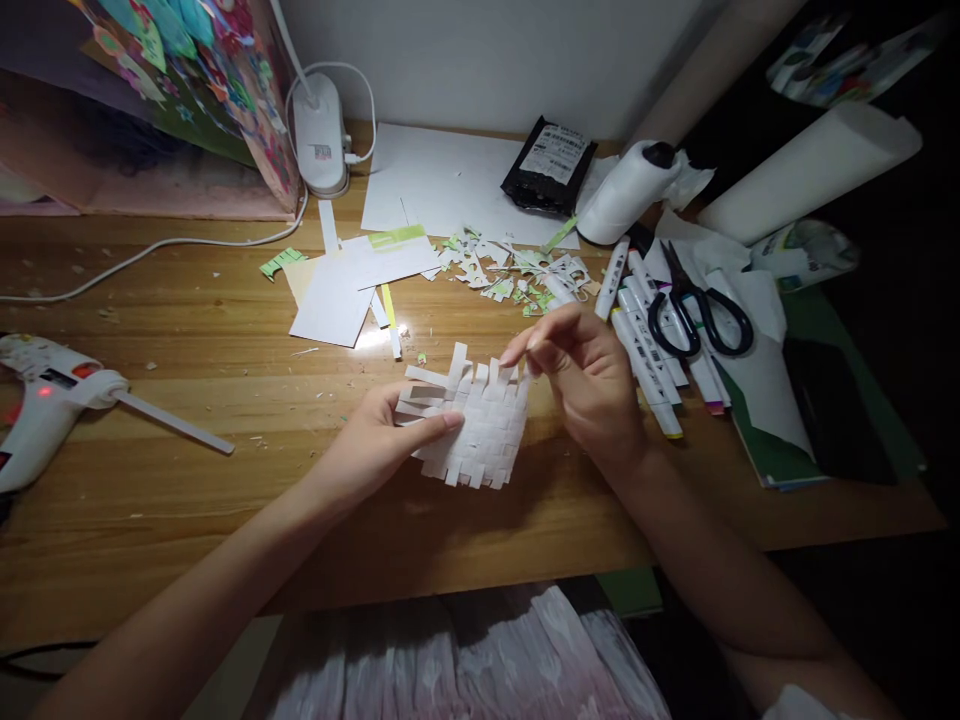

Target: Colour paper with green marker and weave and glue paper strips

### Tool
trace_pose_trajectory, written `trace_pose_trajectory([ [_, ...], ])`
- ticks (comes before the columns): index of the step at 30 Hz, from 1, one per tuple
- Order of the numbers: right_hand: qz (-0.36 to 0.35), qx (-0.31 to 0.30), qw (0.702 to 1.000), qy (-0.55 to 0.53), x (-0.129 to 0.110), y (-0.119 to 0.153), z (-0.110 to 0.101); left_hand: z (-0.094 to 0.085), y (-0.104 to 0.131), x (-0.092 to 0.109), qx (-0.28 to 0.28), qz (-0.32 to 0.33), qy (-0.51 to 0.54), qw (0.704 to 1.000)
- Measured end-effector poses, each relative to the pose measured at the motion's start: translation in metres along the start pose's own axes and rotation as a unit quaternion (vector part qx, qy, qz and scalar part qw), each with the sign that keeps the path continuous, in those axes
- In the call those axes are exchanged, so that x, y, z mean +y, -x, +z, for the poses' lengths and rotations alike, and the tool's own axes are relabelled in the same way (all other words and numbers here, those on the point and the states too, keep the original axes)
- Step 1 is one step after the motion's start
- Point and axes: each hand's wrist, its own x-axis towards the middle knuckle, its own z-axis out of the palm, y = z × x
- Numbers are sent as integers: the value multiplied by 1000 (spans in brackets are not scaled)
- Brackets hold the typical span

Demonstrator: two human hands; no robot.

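A small mat of woven white paper strips (484, 430) is held above the desk, tilted, with loose strip ends sticking out along its left, top and bottom edges. My left hand (390, 425) grips its left side, thumb on the front and fingers behind. At the upper right corner, the thumb and index finger of my right hand (589, 375) are closed at the strip ends. Whether a strip is pinched between those fingertips is hard to make out, though they touch the mat's edge.
A glue gun (56, 400) with a lit red light lies left. Paper scraps (510, 270), white paper pieces (337, 290) and a power strip (319, 135) are behind. Markers (645, 360), black-handled scissors (697, 310), a white roll (626, 190) and a dark phone (836, 410) lie right.
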Motion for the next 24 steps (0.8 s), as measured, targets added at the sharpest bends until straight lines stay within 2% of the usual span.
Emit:
trace_pose_trajectory([
  [4, 35, 23, 997, -57, -2, -8, -10, -1, 0, 0, 10, 1, -10, 1000],
  [9, 6, 64, 998, 24, -9, -12, -25, -4, 1, 1, 52, 21, -37, 998],
  [11, 59, 25, 994, 89, -9, -10, -27, -4, 0, 2, 60, 35, -44, 997],
  [15, 191, -93, 965, 156, -4, -3, -19, -1, 1, 4, 69, 69, -74, 992],
  [20, 209, -77, 964, 147, 4, 1, -4, 1, 2, 2, 72, 91, -137, 984],
  [24, 214, -113, 964, 105, 5, -2, -8, 0, 1, 2, 72, 78, -130, 986],
])
